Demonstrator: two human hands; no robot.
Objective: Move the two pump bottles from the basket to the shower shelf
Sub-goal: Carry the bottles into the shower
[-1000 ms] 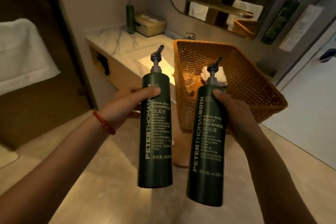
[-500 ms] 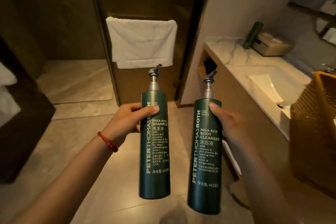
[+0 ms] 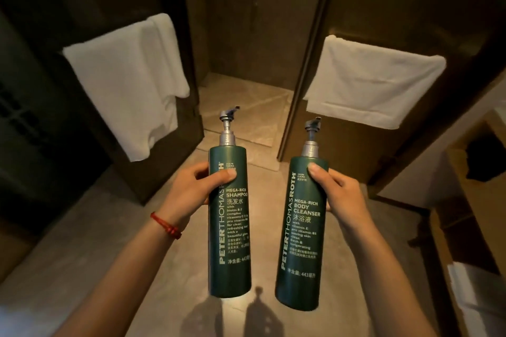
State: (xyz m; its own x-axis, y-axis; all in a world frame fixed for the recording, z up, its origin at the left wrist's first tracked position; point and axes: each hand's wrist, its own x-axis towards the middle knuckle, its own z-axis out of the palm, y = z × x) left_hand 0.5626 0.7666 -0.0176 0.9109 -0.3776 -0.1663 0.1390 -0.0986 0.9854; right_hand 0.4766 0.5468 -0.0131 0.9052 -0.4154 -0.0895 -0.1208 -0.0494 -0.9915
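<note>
Two tall dark green pump bottles with grey pump heads are held upright above the floor. My left hand (image 3: 195, 187), with a red cord at the wrist, grips the shampoo bottle (image 3: 229, 230) from its left side near the top. My right hand (image 3: 341, 195) grips the body cleanser bottle (image 3: 299, 238) from its right side. The two bottles are a little apart and do not touch. Neither the basket nor any shower shelf is in view.
A dark glass shower doorway (image 3: 243, 85) opens straight ahead over a tiled floor (image 3: 241, 117). White towels hang on the left panel (image 3: 128, 82) and on the right panel (image 3: 375, 85). A wooden vanity edge (image 3: 471, 189) stands at the right.
The view has swung left, away from the sink counter and the basket, which have left the frame. The shower doorway now lies straight ahead. Both hands keep the same hold on the bottles.
</note>
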